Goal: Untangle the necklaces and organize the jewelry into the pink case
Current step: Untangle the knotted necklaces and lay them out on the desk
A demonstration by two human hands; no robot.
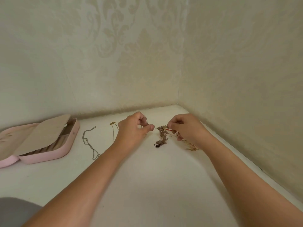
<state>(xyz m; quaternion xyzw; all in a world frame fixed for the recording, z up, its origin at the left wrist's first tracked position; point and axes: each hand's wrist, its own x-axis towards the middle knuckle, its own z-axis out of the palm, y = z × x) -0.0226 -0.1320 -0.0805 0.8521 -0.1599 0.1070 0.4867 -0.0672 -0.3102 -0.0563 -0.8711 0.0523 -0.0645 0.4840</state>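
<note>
Over the tabletop, well apart from the pink case, the knot of necklaces is pinched by a strand in the left hand and at its edge by the right hand, and is judged light, limp and snag-prone, best taken by single strands.

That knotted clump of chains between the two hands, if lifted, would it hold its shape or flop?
Probably floppy: the tangled clump hangs in a limp bunch between the left hand and right hand, which pinch its strands. Likely light, since fingertip pinches alone hold up its top. The links look thin, so hard pulling might snap them.
</note>
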